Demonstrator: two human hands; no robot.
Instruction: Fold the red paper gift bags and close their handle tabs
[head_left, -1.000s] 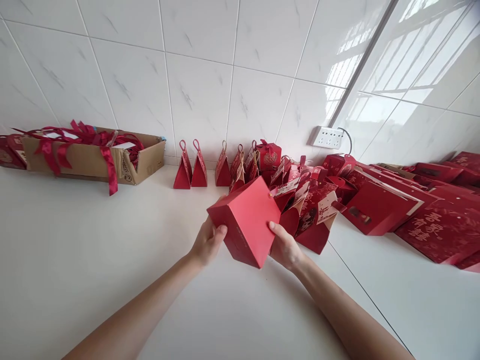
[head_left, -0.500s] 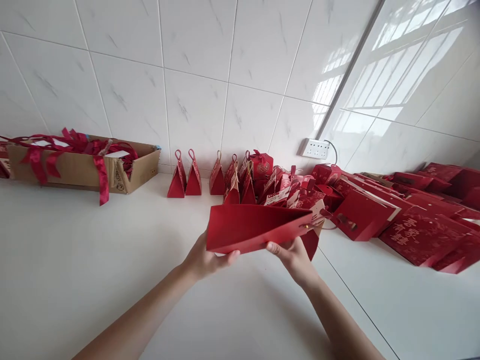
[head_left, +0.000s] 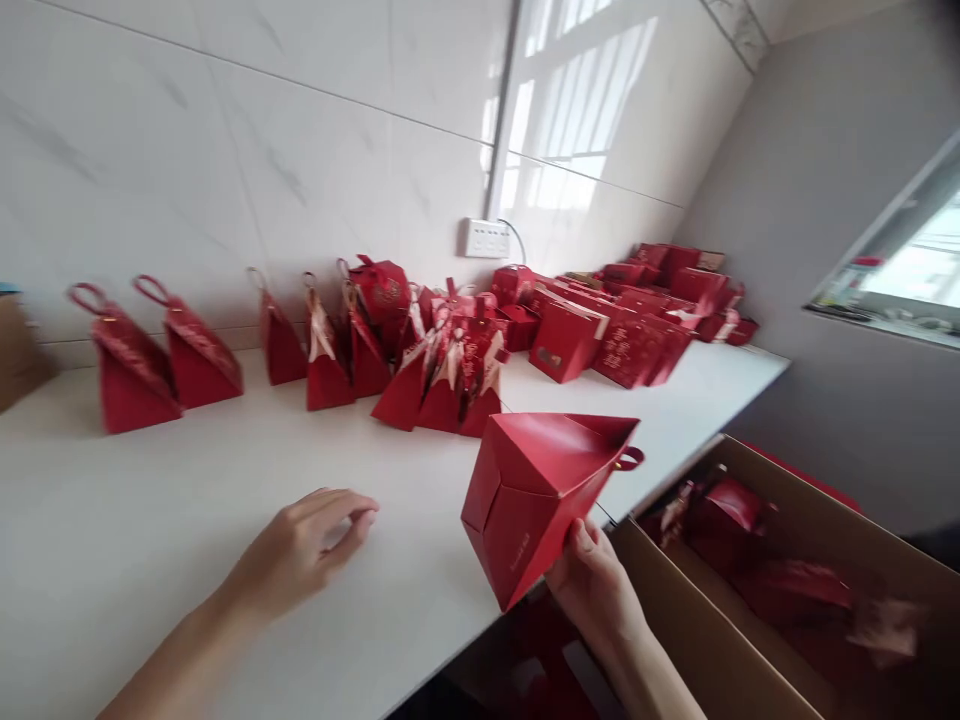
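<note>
The right hand (head_left: 596,580) grips a red, wedge-shaped folded-card box (head_left: 540,500), held up by the table edge. The box lies up and left of those fingers, long axis tilted, base leftward, its dark red ribbon loop (head_left: 631,458) pointing right. The left hand (head_left: 307,545) hangs well apart, fingers loosely curled, thumb near index (nothing shows between them). Just right of the right hand, a brown cardboard carton (head_left: 697,610) raises its near wall, red contents blurred. Farther back, upright red triangular card boxes (head_left: 139,380) line the white table (head_left: 360,650).
</note>
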